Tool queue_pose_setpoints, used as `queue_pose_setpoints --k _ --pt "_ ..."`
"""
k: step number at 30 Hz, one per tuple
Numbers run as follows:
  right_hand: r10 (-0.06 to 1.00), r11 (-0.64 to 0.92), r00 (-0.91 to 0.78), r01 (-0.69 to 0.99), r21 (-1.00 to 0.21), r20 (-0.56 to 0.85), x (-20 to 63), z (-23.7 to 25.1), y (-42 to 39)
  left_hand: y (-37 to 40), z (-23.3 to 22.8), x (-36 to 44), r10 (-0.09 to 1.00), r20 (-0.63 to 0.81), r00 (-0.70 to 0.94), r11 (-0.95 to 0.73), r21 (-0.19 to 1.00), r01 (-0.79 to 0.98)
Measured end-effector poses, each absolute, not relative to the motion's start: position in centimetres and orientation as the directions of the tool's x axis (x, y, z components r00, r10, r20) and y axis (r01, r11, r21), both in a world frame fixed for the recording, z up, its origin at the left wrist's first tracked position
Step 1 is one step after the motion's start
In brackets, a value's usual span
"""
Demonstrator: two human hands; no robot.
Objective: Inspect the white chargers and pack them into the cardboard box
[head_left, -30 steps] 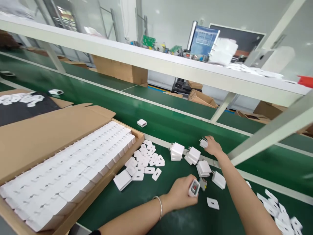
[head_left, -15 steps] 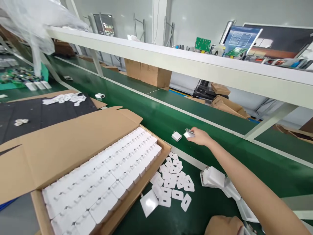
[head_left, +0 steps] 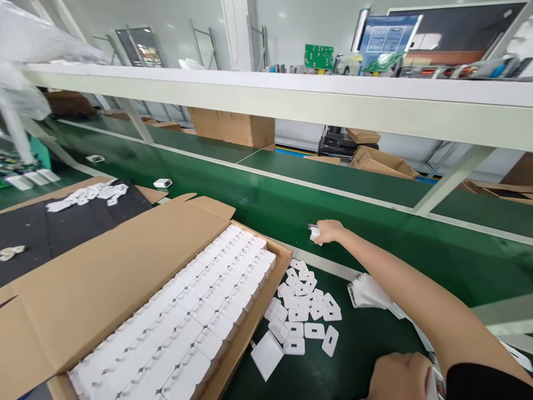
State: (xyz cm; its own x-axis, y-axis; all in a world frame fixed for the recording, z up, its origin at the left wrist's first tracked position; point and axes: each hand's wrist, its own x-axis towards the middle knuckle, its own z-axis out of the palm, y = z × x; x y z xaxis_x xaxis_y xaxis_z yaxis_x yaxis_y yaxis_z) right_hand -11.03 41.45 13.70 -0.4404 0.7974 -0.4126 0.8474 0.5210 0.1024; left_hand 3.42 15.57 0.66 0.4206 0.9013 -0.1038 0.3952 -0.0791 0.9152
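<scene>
Right hand: The right hand (head_left: 330,231) has its fingers closed on a white plug charger (head_left: 315,235) with metal prongs showing at one end, over the green conveyor belt (head_left: 258,216); whether the charger touches the belt, I cannot tell.
Left hand: The left hand (head_left: 391,378), cut off by the bottom edge, is curled around an open-ended white housing (head_left: 435,384), mostly hidden, with parts visible inside.
Under the forearm: A cluster of white housings (head_left: 370,291) lies beside the belt's pale edge strip, partly covered by the right forearm.
Slotted plates: A loose pile of white slotted plates (head_left: 303,311) lies on the green bench, next to the carton (head_left: 266,289); one square white housing (head_left: 267,355) is just beside it.
Carton: Rows of white blocks (head_left: 200,294) fill most of it, its flap folded outward.
Slip risk: The charger seems gripped near its side, so a loose pinch could drop it on the belt.
Knock risk: A low forearm could push the cluster apart.
Spill risk: Tilting the open-ended housing might let its insides slide out.
</scene>
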Motion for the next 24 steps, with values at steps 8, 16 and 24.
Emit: queue_pose_setpoints --k 8,16,24 --pt "0.816 0.499 -0.432 0.862 0.09 -0.384 -5.0 19.3 39.5 15.2 2.7 2.0 0.924 0.026 0.382 -0.211 0.867 0.451" --pt "0.814 0.476 -0.429 0.879 0.027 -0.392 7.8 25.6 32.2 14.5 2.9 1.6 0.949 0.039 0.314 -0.177 0.887 0.426" --pt "0.87 0.41 -0.395 0.912 -0.011 -0.296 12.2 21.3 27.3 13.9 3.3 1.4 0.967 0.041 0.253 -0.119 0.946 0.3"
